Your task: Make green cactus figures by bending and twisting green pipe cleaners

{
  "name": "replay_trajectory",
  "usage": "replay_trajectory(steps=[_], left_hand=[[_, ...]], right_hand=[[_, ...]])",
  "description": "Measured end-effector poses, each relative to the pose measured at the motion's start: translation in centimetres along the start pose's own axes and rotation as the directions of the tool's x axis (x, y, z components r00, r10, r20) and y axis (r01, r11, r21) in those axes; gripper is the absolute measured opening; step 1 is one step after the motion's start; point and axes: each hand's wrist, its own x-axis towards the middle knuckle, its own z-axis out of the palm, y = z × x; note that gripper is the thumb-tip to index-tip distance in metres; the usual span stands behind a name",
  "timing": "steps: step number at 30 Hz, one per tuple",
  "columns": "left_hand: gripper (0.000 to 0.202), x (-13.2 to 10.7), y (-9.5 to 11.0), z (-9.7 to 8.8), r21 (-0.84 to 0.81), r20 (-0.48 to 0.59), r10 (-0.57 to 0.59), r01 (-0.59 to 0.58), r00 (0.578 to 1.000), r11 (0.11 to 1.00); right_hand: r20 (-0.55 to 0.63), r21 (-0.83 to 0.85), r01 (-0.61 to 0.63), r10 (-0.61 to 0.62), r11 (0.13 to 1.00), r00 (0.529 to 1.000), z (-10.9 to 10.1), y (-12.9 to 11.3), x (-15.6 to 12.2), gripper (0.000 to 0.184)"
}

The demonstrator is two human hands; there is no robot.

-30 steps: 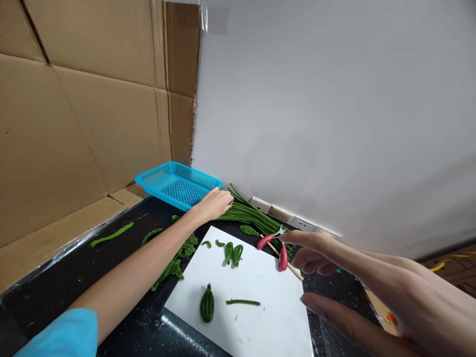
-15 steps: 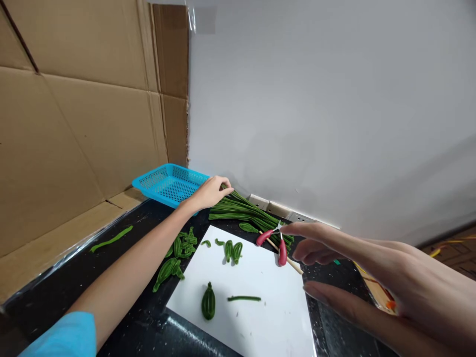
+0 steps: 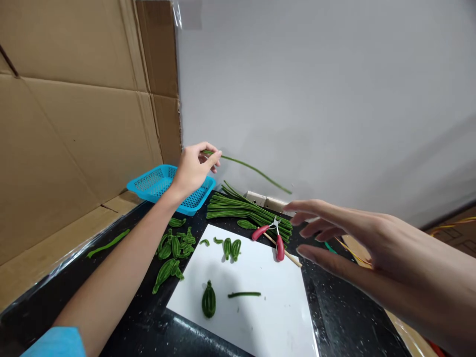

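Lifted higher, left grip (image 3: 192,167) pinches 1 green stem (image 3: 256,169); right grip (image 3: 366,229) gapes empty near 1 cutter (image 3: 280,246).

From one camera worn on the head, we looked forward and down across a black counter (image 3: 342,320) toward a pale gray wall (image 3: 316,89), with a cardboard panel (image 3: 74,129) flanking our view on the left. We saw the scene from close range: our right hand (image 3: 357,228) stood closest to the lens at right, our left hand (image 3: 195,166) showed farther off near center, and a white sheet (image 3: 275,307) lay below us, seen at a slant from above.
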Motion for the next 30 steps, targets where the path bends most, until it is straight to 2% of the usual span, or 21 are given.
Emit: replay_trajectory(steps=[2,3,7,10,12,16,22,26,30], left_hand=[[0.017,-0.1,1.4,-0.1,-0.173,-0.042,0.022,-0.029,0.999,0.984],[0.018,-0.2,2.2,-0.1,-0.233,-0.036,0.044,-0.051,0.998,0.971],[0.027,-0.9,4.7,0.1,-0.344,-0.027,0.124,-0.126,0.992,0.930],[0.030,-1.3,5.5,0.3,-0.342,-0.050,0.167,-0.174,0.985,0.923],[0.029,-1.5,5.7,0.4,-0.368,-0.084,0.179,-0.198,0.980,0.909],[0.023,-1.9,6.3,0.4,-0.411,-0.096,0.195,-0.217,0.976,0.885],[0.022,-2.3,7.1,0.6,-0.422,-0.136,0.190,-0.231,0.972,0.877],[0.019,-2.5,7.3,0.6,-0.399,-0.083,0.212,-0.227,0.974,0.888],[0.017,-2.7,7.3,0.7,-0.300,0.024,0.182,-0.167,0.983,0.939]], right_hand=[[0.116,0.029,0.093,-0.096,0.995,0.989,-0.1,-0.2,1.1,0.038],[0.106,0.008,0.114,-0.114,0.993,0.988,-0.2,-0.3,1.6,0.038],[-0.062,-0.154,0.089,-0.099,0.984,0.993,-0.1,0.0,2.6,0.030],[-0.199,-0.238,0.051,-0.100,0.970,0.975,0.2,0.4,2.7,0.027],[-0.224,-0.249,0.041,-0.099,0.968,0.970,0.3,0.6,2.7,0.028],[-0.107,-0.201,0.035,-0.057,0.979,0.993,0.3,0.5,2.8,0.029],[-0.020,-0.078,0.020,-0.021,0.997,1.000,0.0,-0.4,3.1,0.031],[0.084,-0.011,-0.005,0.006,1.000,0.996,0.0,-0.6,3.1,0.041],[0.067,-0.005,-0.052,0.052,0.999,0.996,0.2,0.0,3.2,0.044]])
